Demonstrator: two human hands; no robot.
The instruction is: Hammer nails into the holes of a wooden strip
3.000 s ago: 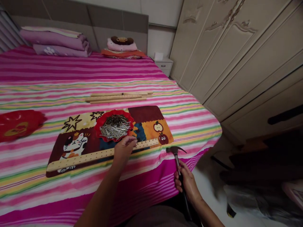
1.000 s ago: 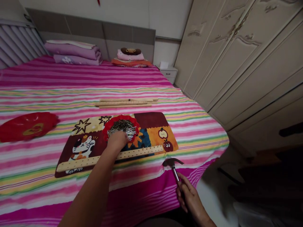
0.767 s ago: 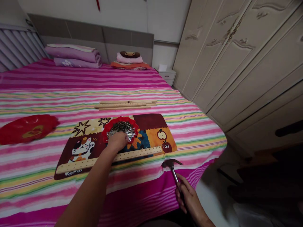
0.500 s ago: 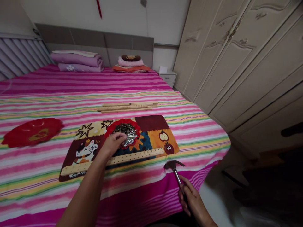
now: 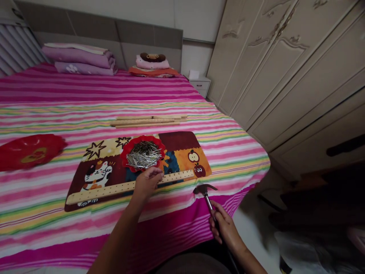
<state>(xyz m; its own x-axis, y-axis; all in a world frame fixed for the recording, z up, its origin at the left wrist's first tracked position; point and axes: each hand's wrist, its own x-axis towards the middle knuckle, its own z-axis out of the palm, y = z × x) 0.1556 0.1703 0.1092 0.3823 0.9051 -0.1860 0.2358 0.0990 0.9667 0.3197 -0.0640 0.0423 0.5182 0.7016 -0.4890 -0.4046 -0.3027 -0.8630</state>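
While our left hand [image 5: 148,180] pinches, perhaps, a nail over the long holed wooden strip [image 5: 129,185], our right hand [image 5: 224,226] grips the steel claw hammer [image 5: 205,191] at four o'clock; few nails stand driven.

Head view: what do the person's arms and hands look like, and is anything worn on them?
Both forearms are bare, with no sleeve in view. The left hand and right hand show no gloves, rings, watch or bracelet. The dim picture hides finer marks.

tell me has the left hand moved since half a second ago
Yes. The left hand has come back off the red dish of nails to the wooden strip.
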